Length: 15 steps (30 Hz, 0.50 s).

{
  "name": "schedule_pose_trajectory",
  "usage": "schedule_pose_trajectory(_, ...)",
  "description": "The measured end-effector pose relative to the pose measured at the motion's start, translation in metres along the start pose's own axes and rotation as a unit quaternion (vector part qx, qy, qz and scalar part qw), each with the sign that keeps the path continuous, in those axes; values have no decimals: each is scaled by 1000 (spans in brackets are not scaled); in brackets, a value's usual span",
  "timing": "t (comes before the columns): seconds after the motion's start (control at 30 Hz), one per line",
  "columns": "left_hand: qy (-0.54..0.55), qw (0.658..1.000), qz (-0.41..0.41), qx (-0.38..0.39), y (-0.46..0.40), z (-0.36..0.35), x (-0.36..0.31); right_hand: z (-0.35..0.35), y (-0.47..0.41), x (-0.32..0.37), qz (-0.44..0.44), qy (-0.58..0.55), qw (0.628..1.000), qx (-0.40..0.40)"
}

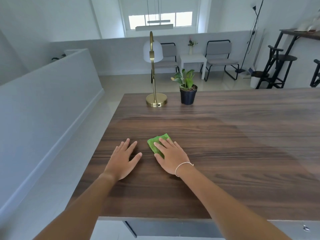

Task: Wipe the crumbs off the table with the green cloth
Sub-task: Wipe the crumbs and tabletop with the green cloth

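Nearest the camera, two bare forearms reach forward over the near edge of the dark wooden table (pixel 225 153). At about eleven o'clock from the bottom centre of the view, the left hand (pixel 123 158) lies palm-down and flat on the bare wood, its fingers (pixel 127 142) spread a little and holding nothing. Just beside it, toward three o'clock, the right hand (pixel 170 157), with a thin bracelet (pixel 181 168) at the wrist, presses flat on the green cloth (pixel 156 144); its fingers (pixel 163 138) are extended and slightly apart, pinning the cloth and not pinching it.

That cloth is a small folded pad under the right palm and fingers, showing past them toward ten and twelve o'clock, with its long axis running roughly from five to eleven o'clock. So the cloth lies under and ahead of the right fingers, and the right hand is plainly the one to drive the wipe; the left is close but apart from it. I can make out no crumbs on the grain at this sharpness, so which way the sweep should go is a guess.

Farther off, near twelve o'clock at the far edge of the table, stand a brass lamp (pixel 156 100) and, to its right, a potted plant (pixel 187 94), well apart from the hands. Beyond them are chairs (pixel 220 56) against a white wall.
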<state>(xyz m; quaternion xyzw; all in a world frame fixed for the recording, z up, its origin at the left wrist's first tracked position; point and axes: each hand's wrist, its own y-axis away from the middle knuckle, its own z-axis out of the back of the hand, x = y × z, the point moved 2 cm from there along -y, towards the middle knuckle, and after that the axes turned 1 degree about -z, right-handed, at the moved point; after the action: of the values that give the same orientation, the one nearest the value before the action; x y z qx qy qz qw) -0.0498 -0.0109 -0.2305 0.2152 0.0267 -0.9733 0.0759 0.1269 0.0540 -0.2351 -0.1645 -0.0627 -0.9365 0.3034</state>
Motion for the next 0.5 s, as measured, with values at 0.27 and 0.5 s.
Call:
schedule_pose_trajectory(0.27,35,999,28,-17,-6,6,-7,27,23,-82,-104,12,994,-29)
schedule_pose_trajectory(0.5,58,998,18,-13,-25,-2,-43,62,64,-178,-207,14,977,-54)
